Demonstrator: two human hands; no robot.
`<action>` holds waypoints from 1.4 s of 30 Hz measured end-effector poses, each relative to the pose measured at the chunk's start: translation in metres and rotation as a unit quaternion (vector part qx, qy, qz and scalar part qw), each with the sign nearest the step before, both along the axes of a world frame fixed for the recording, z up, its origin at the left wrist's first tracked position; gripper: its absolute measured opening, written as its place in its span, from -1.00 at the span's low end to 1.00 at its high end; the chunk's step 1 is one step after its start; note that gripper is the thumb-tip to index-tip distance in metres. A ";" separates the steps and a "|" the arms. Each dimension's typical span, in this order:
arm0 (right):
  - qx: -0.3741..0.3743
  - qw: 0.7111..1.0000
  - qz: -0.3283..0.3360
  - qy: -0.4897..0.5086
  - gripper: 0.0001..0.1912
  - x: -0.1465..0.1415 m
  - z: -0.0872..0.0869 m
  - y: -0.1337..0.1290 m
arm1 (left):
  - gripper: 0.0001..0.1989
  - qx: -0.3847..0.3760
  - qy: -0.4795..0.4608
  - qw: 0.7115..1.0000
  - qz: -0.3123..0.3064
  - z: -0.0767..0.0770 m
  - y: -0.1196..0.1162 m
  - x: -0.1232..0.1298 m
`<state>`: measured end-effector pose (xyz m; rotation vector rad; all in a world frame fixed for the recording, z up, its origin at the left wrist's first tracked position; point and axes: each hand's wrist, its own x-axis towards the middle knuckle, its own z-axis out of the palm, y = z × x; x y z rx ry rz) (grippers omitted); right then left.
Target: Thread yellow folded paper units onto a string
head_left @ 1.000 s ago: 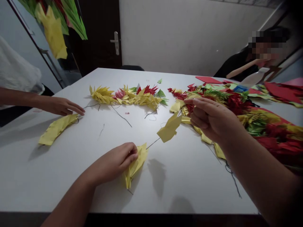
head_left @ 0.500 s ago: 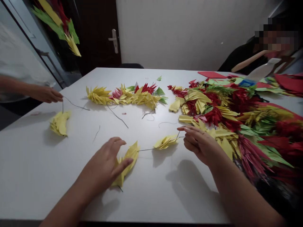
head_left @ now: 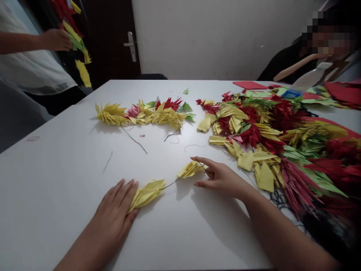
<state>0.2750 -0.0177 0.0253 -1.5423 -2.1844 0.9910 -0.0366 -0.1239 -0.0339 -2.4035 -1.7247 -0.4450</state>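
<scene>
White counter [head_left: 56,195] fills the view, with a pale wall and a dark door behind it. At far left a co-worker's hand [head_left: 56,39] holds up a hanging strand of red, green and yellow folded pieces [head_left: 76,41], well away from the work.

Nearest the camera, the left hand [head_left: 115,212] lies flat and open, palm down, its fingertips pressing the near end of a yellow folded-paper bundle [head_left: 146,192] against the counter. From that bundle a thin dark thread [head_left: 170,183] runs to a second, smaller yellow bundle [head_left: 190,169]. The right hand [head_left: 218,178] rests just beside this second bundle, fingers loosely curled, with the forefinger extended and the thread's loop [head_left: 200,162] caught at its fingertips; whether it truly pinches the thread is hard to tell.

Farther back lies a finished-looking row of yellow, pink, red and green pieces [head_left: 146,113], with loose thread ends beside it. To the right spreads a large heap of red, yellow and green folded pieces [head_left: 282,143], unstrung.

Judging by this, the strand in hand is barely begun: only 2 small bundles sit on the thread, and most of the heap seems left to string.
</scene>
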 end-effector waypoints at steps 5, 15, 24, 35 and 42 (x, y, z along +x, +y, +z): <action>0.126 0.974 0.033 -0.188 -0.38 -0.005 0.007 0.008 | -0.33 -0.024 -0.012 0.999 -0.044 0.017 0.009 0.000; 0.202 0.960 0.143 -0.133 -0.81 -0.010 0.006 0.015 | -0.72 -0.049 -0.144 0.988 -0.026 0.028 0.018 0.036; -0.012 0.984 0.133 0.122 -0.66 0.007 0.007 0.008 | -0.74 -0.035 -0.139 0.989 -0.042 0.021 0.022 0.035; -0.201 0.958 0.132 0.156 -0.66 0.008 0.001 0.009 | -0.76 -0.059 -0.123 0.991 -0.017 0.026 0.016 0.034; -0.223 0.950 0.145 0.165 -0.66 0.006 0.002 0.008 | -0.59 0.007 -0.056 0.996 -0.071 0.035 0.029 0.055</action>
